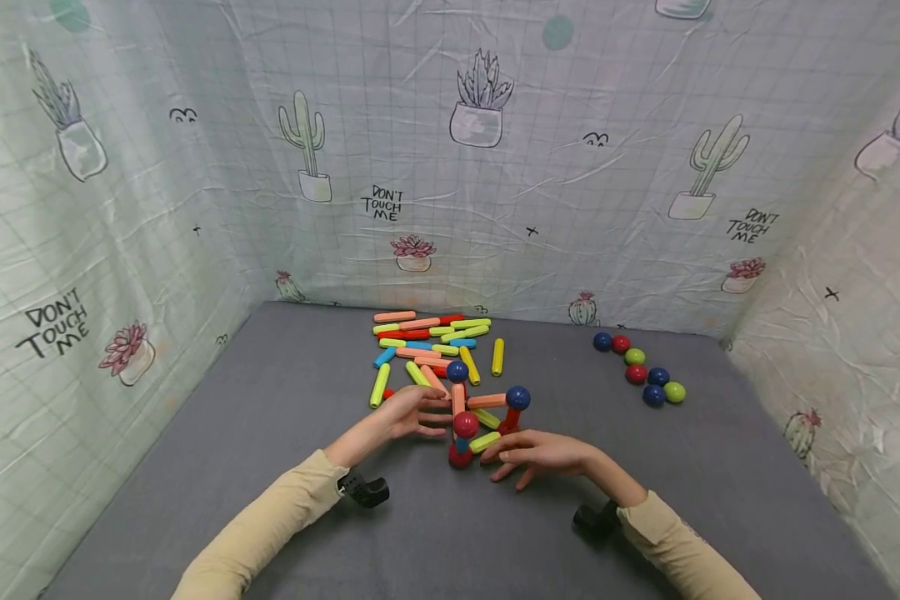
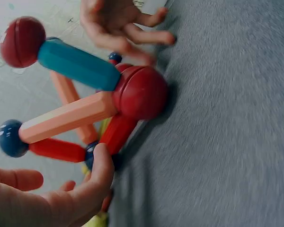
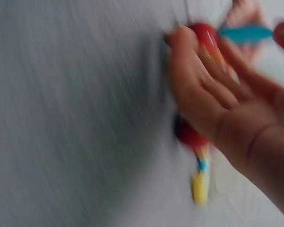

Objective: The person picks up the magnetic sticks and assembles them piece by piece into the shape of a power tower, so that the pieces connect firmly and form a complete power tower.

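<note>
A coloured plastic rod-and-ball structure stands near frame centre; left hand and right hand flank it, grips loosely spread, holding nothing; a stray fingertip could topple it.

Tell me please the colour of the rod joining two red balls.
The rod is teal blue, clearest in the left wrist view.

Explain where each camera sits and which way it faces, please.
Head: worn on the head, facing forward and down at the build; left grip, right grip and both sleeves show.
Left wrist: worn there, facing the build closely; left grip near, right grip beyond.
Right wrist: worn there, facing right grip and build, blurred; left grip beyond.
Both wrist views share the blue rod.
</note>
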Demonstrator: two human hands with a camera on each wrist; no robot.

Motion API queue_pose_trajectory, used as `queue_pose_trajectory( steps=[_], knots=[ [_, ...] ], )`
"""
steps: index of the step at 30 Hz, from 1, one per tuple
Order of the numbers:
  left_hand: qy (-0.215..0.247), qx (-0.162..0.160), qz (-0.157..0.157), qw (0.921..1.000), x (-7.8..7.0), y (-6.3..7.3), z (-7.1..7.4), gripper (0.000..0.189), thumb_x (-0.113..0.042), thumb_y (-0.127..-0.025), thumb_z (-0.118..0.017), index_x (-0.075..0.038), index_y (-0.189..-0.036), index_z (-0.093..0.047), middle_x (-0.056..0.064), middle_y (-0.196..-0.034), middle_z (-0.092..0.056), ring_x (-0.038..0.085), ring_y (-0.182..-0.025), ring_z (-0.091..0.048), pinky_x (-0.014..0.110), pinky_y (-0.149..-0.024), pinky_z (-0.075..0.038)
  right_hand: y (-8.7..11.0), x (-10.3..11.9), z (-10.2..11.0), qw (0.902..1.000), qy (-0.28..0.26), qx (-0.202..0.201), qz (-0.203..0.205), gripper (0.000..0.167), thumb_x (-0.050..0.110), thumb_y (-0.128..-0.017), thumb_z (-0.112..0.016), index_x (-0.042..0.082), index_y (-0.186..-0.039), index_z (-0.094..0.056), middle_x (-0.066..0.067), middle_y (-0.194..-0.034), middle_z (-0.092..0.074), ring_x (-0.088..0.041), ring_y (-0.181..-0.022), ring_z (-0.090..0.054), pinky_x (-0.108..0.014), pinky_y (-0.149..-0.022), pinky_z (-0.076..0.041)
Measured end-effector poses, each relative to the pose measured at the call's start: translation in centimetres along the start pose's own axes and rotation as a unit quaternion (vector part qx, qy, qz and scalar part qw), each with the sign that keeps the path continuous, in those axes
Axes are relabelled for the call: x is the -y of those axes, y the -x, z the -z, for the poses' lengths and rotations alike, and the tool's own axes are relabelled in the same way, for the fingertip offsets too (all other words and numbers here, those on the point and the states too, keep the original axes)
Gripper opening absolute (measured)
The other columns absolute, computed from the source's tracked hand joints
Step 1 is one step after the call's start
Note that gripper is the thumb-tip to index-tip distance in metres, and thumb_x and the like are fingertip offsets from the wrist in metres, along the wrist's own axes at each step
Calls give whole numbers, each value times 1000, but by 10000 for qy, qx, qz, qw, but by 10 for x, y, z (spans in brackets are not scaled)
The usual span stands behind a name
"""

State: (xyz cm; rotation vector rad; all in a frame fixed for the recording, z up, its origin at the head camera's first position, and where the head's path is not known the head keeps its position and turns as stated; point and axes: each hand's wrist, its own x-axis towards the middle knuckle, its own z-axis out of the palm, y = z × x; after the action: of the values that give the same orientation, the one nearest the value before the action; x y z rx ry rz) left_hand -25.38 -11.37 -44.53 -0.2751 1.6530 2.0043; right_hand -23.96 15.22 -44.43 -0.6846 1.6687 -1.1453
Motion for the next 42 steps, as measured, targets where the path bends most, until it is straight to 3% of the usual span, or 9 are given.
queue_pose_trajectory(
  steps=[4, 7, 14, 17, 24, 27, 37, 40, 42],
  knots=[
    [-691, -242, -501, 9961, -8, 16, 6, 35, -18, -95, -38, 1, -123, -45, 21, -125, -51, 26, -97, -62, 41, -77, -51, 20, 1, 35, 9969, 765, -5, -205, 38, 24, -95, -42, 2, -126, -48, -17, -125, -52, -31, -109, -55, -39, -79, -50],
    [-1381, -283, -1213, 9826, -14, 32, 5, 31, -19, -94, -41, -1, -118, -49, 19, -119, -55, 23, -93, -63, 37, -72, -53, 30, -1, 64, 9933, 901, -655, -309, 41, 25, -95, -40, -1, -126, -47, -20, -121, -54, -32, -106, -56, -40, -78, -50],
    [-3094, 194, -3182, 8959, -9, 63, -18, 27, -16, -88, -55, 0, -110, -54, 17, -110, -58, 28, -94, -59, 37, -75, -51, 7, -7, 96, 9482, 1759, -2641, -122, 37, 21, -94, -44, -3, -121, -51, -22, -113, -58, -31, -98, -59, -37, -73, -50],
    [-3403, 271, -3500, 8723, -10, 79, -32, 28, -11, -86, -58, 1, -110, -55, 19, -108, -59, 29, -92, -58, 27, -69, -50, -15, -6, 94, 9055, 2856, -3138, 51, 30, 13, -90, -49, -2, -115, -56, -20, -111, -60, -30, -95, -60, -37, -73, -50],
    [-3706, 247, -3713, 8510, 3, 67, -34, 33, -15, -81, -65, -3, -111, -55, 16, -107, -61, 27, -88, -60, 22, -61, -49, -49, -3, 87, 7530, 5743, -3201, 271, 40, 3, -83, -57, 4, -123, -51, -16, -125, -51, -33, -111, -49, -48, -83, -46],
    [-3806, 322, -3805, 8422, 6, 64, -32, 35, -19, -79, -67, -5, -110, -56, 11, -104, -62, 23, -84, -60, 20, -60, -49, -57, -6, 89, 7049, 6429, -2984, 286, 48, 2, -84, -58, 10, -130, -46, -12, -133, -44, -32, -114, -46, -50, -81, -46],
    [-4030, 307, -3897, 8275, 8, 60, -30, 28, -20, -80, -67, -9, -105, -59, 7, -99, -63, 17, -78, -60, 18, -59, -49, -65, -11, 99, 5599, 7821, -2651, 669, 31, 8, -85, -55, 18, -115, -57, -6, -114, -54, -23, -103, -47, -37, -76, -43],
    [-4058, 310, -3900, 8260, 5, 61, -31, 28, -20, -80, -66, -9, -104, -59, 6, -98, -64, 15, -77, -61, 19, -58, -48, -62, -10, 100, 5350, 7993, -2568, 949, 28, 8, -85, -56, 20, -110, -58, -5, -111, -56, -22, -101, -47, -36, -76, -42],
    [-4061, 311, -3871, 8272, 4, 62, -31, 28, -20, -80, -66, -9, -104, -59, 6, -98, -64, 16, -78, -61, 19, -59, -48, -59, -9, 101, 5344, 7969, -2571, 1152, 25, 8, -85, -56, 19, -107, -57, -4, -112, -57, -21, -103, -48, -36, -78, -43]
  ],
)
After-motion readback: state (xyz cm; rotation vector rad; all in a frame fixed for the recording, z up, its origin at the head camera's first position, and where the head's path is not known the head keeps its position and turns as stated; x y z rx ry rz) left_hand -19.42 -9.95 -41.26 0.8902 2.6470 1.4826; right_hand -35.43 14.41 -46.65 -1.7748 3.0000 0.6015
